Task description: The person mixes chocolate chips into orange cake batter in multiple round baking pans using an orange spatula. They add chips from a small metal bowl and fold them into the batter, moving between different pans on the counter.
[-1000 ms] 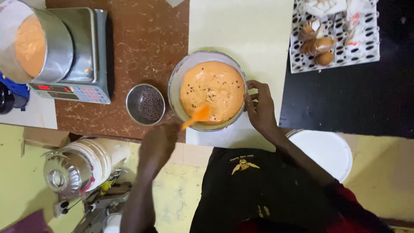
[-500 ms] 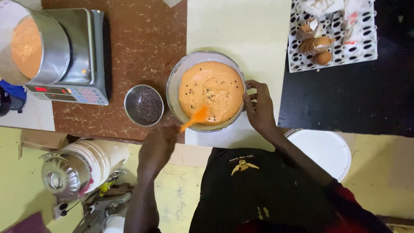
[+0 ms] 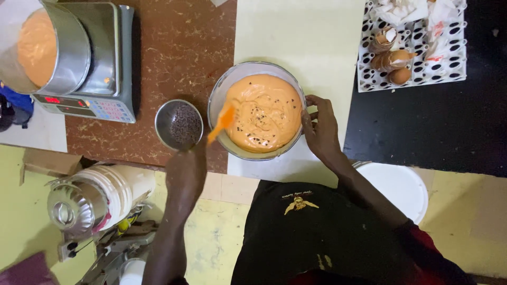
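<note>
- Compared with the picture of a moment before, the orange spatula (image 3: 222, 122) now stands at the left edge of the bowl (image 3: 257, 110); then its blade was lower, near the front rim. The blade looks blurred, so I judge it is moving through the batter.
- The orange batter (image 3: 266, 112) now shows curved marks on its surface, and the small dark specks lie spread more to the right and front part. From this I judge that the mixing is in progress and the specks are not yet evenly spread.
- The bowl itself has not moved: it stands on the bench (image 3: 182, 47), across the line between the brown part and the pale part.
- The left hand (image 3: 186, 171) is closed around the handle of the spatula. The fingers are hidden under the back of the hand, so how tight the grip is I cannot tell.
- The right hand (image 3: 320, 127) stays on the right rim of the bowl, half open, fingers curved against the outer wall and thumb near the top edge.
- The small metal cup (image 3: 179, 124) with dark grains stands just beside the bowl, on its left, very near the left hand.
- The scale (image 3: 100, 63) with a second bowl of batter (image 3: 45, 47) stands at the far left, well apart.
</note>
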